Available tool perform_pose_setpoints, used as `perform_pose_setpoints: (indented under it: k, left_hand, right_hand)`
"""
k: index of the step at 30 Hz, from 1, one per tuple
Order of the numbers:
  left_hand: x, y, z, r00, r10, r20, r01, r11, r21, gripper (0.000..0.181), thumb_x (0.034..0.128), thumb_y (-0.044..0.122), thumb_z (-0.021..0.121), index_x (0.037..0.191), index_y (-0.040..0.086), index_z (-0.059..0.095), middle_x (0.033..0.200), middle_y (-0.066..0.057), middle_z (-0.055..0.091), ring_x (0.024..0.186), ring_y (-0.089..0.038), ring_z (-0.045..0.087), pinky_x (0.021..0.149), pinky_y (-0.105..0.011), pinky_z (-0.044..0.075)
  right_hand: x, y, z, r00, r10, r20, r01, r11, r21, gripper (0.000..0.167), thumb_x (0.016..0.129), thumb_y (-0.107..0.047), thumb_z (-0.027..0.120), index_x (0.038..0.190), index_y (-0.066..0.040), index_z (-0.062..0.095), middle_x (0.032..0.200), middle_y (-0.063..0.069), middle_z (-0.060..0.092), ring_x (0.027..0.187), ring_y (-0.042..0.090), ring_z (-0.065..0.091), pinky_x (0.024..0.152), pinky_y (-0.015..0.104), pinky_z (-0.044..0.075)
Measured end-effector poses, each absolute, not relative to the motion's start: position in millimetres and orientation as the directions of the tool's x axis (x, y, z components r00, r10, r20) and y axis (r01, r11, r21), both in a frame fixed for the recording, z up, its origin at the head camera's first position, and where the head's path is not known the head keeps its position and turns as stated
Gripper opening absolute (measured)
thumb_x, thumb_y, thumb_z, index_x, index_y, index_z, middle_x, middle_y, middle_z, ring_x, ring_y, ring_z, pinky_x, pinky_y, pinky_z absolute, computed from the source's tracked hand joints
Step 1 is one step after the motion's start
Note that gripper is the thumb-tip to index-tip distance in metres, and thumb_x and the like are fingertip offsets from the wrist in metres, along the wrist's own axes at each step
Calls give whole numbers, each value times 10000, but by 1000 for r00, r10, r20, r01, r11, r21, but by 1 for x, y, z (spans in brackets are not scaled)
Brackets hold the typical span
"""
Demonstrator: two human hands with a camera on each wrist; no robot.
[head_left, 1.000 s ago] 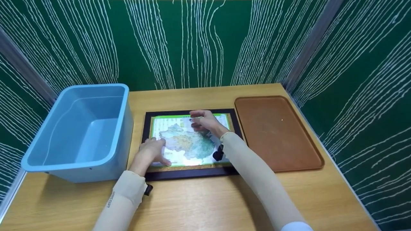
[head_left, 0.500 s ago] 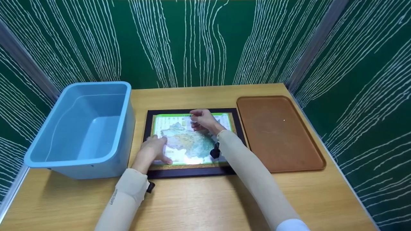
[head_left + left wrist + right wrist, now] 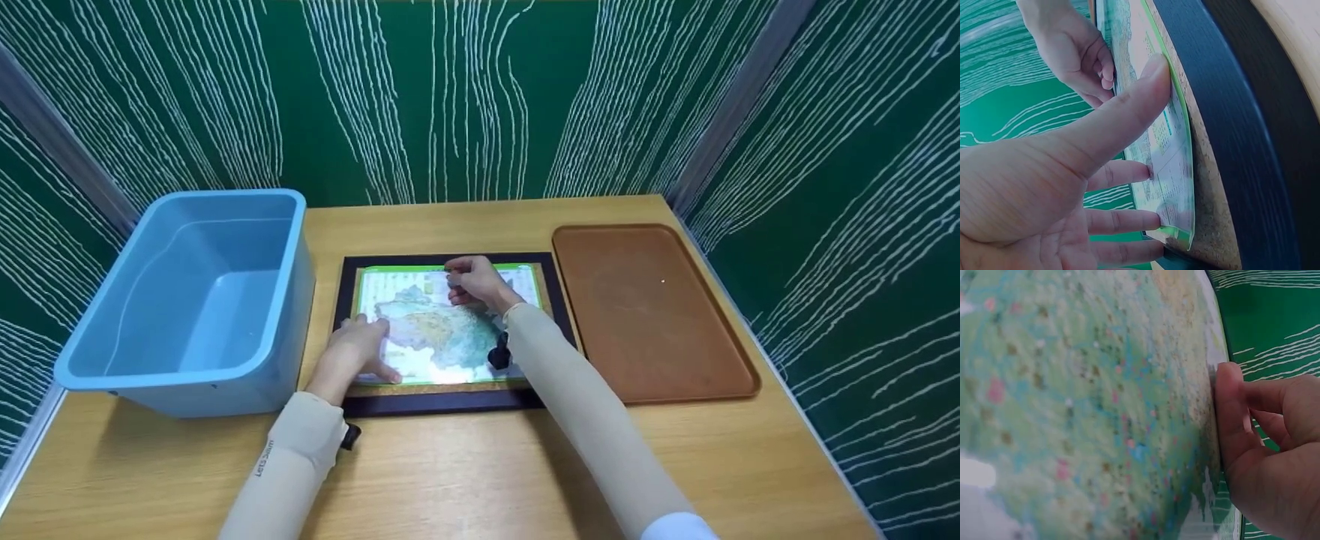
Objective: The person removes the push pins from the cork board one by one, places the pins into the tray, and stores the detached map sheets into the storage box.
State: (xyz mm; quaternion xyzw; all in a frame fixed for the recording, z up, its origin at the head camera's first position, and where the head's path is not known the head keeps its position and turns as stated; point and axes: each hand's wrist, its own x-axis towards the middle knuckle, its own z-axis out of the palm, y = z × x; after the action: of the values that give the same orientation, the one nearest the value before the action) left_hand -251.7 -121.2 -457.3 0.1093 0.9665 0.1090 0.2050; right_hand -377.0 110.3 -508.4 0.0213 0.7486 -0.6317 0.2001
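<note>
A map sheet (image 3: 420, 330) with a bright green border lies on a cork board (image 3: 1210, 185) set in a dark frame (image 3: 442, 405). My left hand (image 3: 355, 351) rests at the sheet's left side, thumb and fingers spread and fairly straight; in the left wrist view its fingertips touch the sheet near a slightly lifted corner. Near the top edge of the map is my right hand (image 3: 478, 282), fingers curled and the thumb close to the index finger. In the right wrist view this hand (image 3: 1275, 450) shows no object, and whether something small sits between the fingertips is hidden.
A deep blue tub (image 3: 180, 382) stands left of the frame. Against the frame's right side lies a flat brown tray (image 3: 652, 315). Green panels with white wavy lines (image 3: 472, 112) enclose the back and sides of the wooden table (image 3: 450, 472).
My right hand's fingers have drawn together from a looser spread over the map's top part. The left hand keeps its place on the sheet. The head view has shifted slightly.
</note>
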Motion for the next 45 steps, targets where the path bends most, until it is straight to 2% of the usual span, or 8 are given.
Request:
perform_pose_setpoints:
  k: [8, 14, 20, 30, 38, 45]
  left_hand:
    - [-251, -122, -458, -897, 276, -345, 202, 951, 234, 819, 711, 457, 914, 1343, 44, 595, 1429, -296, 492, 1305, -522, 430, 1022, -630, 412]
    - [-249, -127, -460, -897, 261, -357, 184, 954, 236, 810, 709, 453, 918, 1331, 44, 598, 1397, -285, 513, 1277, -501, 452, 1021, -625, 410]
    - [-249, -126, -461, -897, 260, -358, 178, 953, 247, 833, 712, 458, 914, 1357, 46, 584, 1414, -292, 494, 1294, -501, 435, 1037, -624, 396]
    - [-251, -124, -461, -899, 249, -360, 168, 955, 243, 879, 711, 474, 908, 1401, 58, 558, 1468, -308, 438, 1318, -509, 408, 1037, -621, 400]
    - [-253, -126, -461, -896, 256, -362, 178, 955, 236, 932, 728, 490, 894, 1455, 49, 514, 1525, -344, 361, 1392, -558, 317, 1064, -654, 361]
    - [-250, -129, -461, -899, 262, -352, 182, 952, 246, 942, 758, 498, 869, 1507, 79, 480, 1533, -344, 347, 1368, -531, 349, 1063, -639, 363]
  right_hand:
    - [-374, 106, -516, -949, -214, -232, 171, 270, -948, 301, 1023, -60, 576, 1314, -16, 637, 945, 142, 666, 625, 182, 656, 573, 287, 569]
    - [-374, 102, -516, -943, -196, -267, 197, 316, -928, 232, 1031, -70, 574, 1248, -57, 656, 989, 131, 677, 662, 187, 681, 597, 313, 590]
    - [-372, 99, -512, -945, -142, -295, 226, 370, -901, 195, 1023, -75, 589, 1202, -101, 663, 969, 120, 673, 683, 202, 677, 606, 322, 593]
    - [-367, 100, -509, -956, -130, -262, 195, 385, -902, 173, 1026, -74, 589, 1190, -68, 644, 979, 132, 647, 680, 208, 659, 617, 326, 596]
    - [-369, 97, -510, -969, -145, -201, 122, 426, -897, 158, 1029, -84, 584, 1172, -45, 640, 854, 128, 626, 572, 181, 620, 543, 304, 568]
    - [-368, 97, -509, -965, -123, -230, 155, 441, -884, 156, 1035, -104, 584, 1178, -66, 634, 894, 116, 624, 600, 188, 626, 549, 294, 559]
